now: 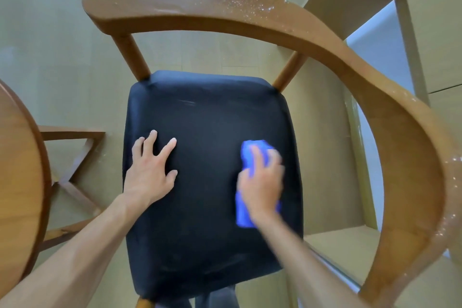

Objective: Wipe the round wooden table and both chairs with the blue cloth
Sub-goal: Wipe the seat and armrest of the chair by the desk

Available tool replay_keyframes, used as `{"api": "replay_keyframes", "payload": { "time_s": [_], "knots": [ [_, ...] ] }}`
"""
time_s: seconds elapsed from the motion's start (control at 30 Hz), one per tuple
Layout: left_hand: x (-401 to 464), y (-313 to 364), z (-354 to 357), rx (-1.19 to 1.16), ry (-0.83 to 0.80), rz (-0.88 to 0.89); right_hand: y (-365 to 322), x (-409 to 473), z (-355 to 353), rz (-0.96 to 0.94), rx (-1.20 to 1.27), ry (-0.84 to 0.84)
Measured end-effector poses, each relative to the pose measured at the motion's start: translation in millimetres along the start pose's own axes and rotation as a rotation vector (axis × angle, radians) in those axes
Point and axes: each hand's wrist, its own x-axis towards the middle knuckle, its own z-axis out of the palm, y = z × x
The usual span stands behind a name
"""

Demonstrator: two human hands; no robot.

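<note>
Here my right hand (261, 181) presses flat on the blue cloth (246, 210), fingers laid over it rather than curled round it as far as the motion blur lets me tell; the cloth lies on the black padded seat (207, 117) toward its 3 o'clock edge, poking out beyond my fingertips at 12 and behind my wrist at 6. My left hand (150, 172) rests on the same seat toward 9 o'clock, fingers spread and straight, palm down, holding nothing, well apart from the right. The seat belongs to a wooden chair (155, 70) whose curved backrest (350, 62) sweeps from 11 o'clock over the top and down the right side to 5; its rail carries pale specks or droplets near 1 and again near 4. At 9 o'clock the rim of the round wooden desk (17, 170) cuts into view, with its crossed leg braces (75, 157) showing beneath, beside the seat. A pale floor (50, 32) lies under everything.
</note>
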Motion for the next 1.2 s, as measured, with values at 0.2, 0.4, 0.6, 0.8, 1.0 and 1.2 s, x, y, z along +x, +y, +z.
{"api": "replay_keyframes", "payload": {
  "time_s": [0.2, 0.4, 0.6, 0.8, 1.0, 1.2],
  "knots": [
    [9.2, -28.2, -19.6, -0.062, -0.062, 0.137, -77.4, -109.0, 46.1, -0.971, -0.14, -0.407],
    [0.7, -27.3, -15.8, -0.089, -0.082, 0.12, 41.3, -27.8, -13.3, -1.435, -0.317, -0.388],
    [-7.3, -27.1, -8.0, -0.185, -0.021, 0.122, 40.9, 16.2, -27.2, -0.234, -0.119, -0.114],
    [-20.7, -37.8, -4.2, -0.398, 0.034, 0.014, -83.0, -149.1, 54.9, -1.184, -0.195, -0.438],
    [-44.5, -58.0, -0.1, -0.36, -0.114, 0.015, -54.7, -151.7, 41.3, -1.774, -0.469, -0.679],
    [-50.7, -57.1, 1.9, -0.389, -0.137, 0.027, 17.3, -38.6, -14.3, -1.86, -0.564, -0.646]
  ]
}}
